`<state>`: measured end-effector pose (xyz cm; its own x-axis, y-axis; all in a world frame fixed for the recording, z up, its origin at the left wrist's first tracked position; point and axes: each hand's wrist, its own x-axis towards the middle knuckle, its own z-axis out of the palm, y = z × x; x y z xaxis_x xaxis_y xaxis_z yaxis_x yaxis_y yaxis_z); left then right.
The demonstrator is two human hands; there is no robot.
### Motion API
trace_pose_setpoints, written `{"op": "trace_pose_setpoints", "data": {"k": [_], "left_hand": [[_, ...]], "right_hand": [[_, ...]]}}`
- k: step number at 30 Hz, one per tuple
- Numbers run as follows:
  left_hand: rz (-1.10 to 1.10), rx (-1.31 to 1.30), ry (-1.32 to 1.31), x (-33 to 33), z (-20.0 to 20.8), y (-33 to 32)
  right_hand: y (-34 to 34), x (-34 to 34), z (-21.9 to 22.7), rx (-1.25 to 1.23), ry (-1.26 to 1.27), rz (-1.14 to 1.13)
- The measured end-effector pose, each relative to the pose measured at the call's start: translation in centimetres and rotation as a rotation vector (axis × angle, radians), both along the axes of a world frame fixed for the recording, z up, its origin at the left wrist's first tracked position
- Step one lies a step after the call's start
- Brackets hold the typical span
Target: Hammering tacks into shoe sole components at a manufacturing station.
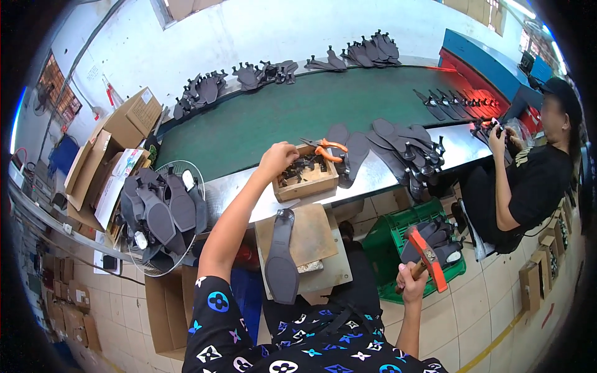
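My left hand [278, 160] is at the left side of a small wooden box [306, 191], its fingers curled down toward the small black pieces [301, 170] inside. Whatever the fingertips pinch is too small to tell. Orange-handled pliers [329, 150] rest across the box's far right corner. My right hand [411, 283] grips the wooden handle of a hammer [428, 256] with a red-orange head, raised off to the right. Between my arms, a dark shoe sole [282, 261] with a small heel lies on a tan board [319, 240].
Soles fill a wire basket [200, 231] on the left and pile [404, 146] on the metal ledge. A green conveyor belt [249, 127] runs behind, carrying sandal parts on the right. A green crate [379, 245] holds more soles. One co-worker [528, 180] sits at right.
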<state>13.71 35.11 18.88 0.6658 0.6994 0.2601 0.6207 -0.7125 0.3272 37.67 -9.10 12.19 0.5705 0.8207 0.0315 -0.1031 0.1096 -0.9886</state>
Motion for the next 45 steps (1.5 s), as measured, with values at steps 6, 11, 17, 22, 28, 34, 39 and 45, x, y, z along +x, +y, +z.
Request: {"op": "trace_pose_setpoints", "data": {"k": [6, 11, 17, 22, 28, 34, 39, 45], "left_hand": [[-0.071, -0.04, 0.031, 1.6, 0.4, -2.2], [0.019, 0.006, 0.045, 1.3, -2.3, -0.2], [0.059, -0.181, -0.123, 1.9, -2.3, 0.2], [0.071, -0.268, -0.146, 1.5, -2.5, -0.3], [-0.081, 0.097, 0.154, 1.7, -1.8, -0.8], [-0.223, 0.174, 0.08, 1.3, -2.3, -1.2], [-0.189, 0.194, 0.184, 1.8, -1.7, -2.3], [-0.133, 0.225, -0.501, 0.1, 5.3, -13.0]], "right_hand": [[2.5, -0.4, 1.5, 0.08, 0.091, 0.106], [5.4, -2.2, 5.3, 0.124, 0.052, 0.231], [7.8, -3.1, 5.8, 0.286, 0.183, 0.257], [9.2, -3.4, 7.2, 0.21, -0.022, 0.201], [10.5, -3.6, 7.9, 0.184, 0.046, 0.252], [10.5, -3.6, 8.0, 0.152, 0.021, 0.247], [9.7, -3.2, 7.7, 0.137, -0.031, 0.226], [8.6, -2.6, 10.0, 0.255, -0.007, 0.303]]}}
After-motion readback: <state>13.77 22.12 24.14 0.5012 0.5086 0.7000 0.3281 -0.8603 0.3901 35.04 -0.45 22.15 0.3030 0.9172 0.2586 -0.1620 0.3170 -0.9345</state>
